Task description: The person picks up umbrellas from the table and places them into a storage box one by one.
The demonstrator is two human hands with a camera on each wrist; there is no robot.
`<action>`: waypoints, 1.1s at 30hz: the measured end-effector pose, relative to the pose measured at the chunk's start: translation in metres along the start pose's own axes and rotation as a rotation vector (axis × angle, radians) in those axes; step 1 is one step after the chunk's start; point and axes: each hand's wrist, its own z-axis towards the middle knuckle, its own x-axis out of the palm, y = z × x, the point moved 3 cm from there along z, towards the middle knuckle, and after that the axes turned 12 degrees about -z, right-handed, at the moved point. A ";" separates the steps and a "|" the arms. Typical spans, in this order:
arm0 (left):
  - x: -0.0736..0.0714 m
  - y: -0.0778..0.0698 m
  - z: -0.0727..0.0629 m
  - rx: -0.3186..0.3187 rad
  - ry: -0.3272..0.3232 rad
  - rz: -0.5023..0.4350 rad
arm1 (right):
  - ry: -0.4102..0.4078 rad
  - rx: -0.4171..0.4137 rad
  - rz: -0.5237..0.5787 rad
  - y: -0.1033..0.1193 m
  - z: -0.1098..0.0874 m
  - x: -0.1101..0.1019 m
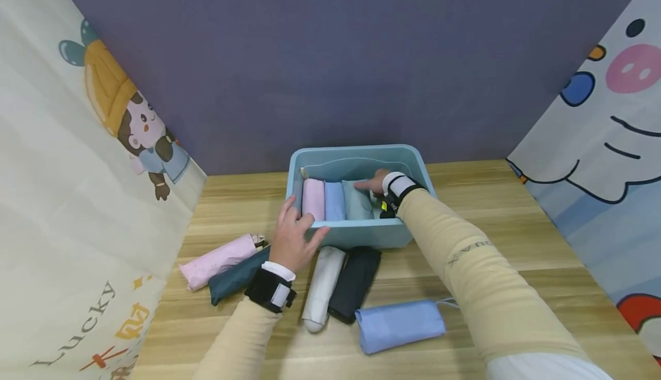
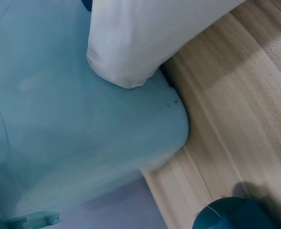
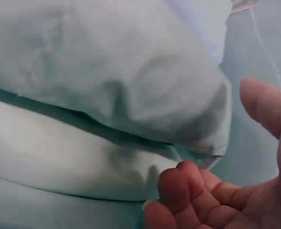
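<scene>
Bin (image 1: 366,235) holds green bundle (image 1: 356,203) beside right hand (image 1: 377,182); left hand (image 1: 292,239) at its front.

A bin (image 1: 361,235) stands on the table (image 1: 480,208), wall (image 1: 330,70) behind, umbrellas (image 1: 334,202) side by side inside, five more umbrellas (image 1: 403,324) in front

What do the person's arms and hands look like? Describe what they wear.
The left hand and right hand are bare. The beige fabric left sleeve and right sleeve meet black wrist straps with pale patches; dark lettering marks the right sleeve, bordered by white fabric.
</scene>
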 end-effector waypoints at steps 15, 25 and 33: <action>-0.001 -0.002 0.000 -0.037 0.019 0.005 | 0.015 -0.035 0.225 -0.015 -0.027 -0.039; -0.001 -0.004 0.001 -0.043 0.019 0.011 | -0.175 -0.184 0.170 -0.031 -0.064 -0.073; 0.001 -0.005 -0.002 -0.080 0.034 0.013 | -0.411 -0.270 0.035 -0.049 -0.093 -0.079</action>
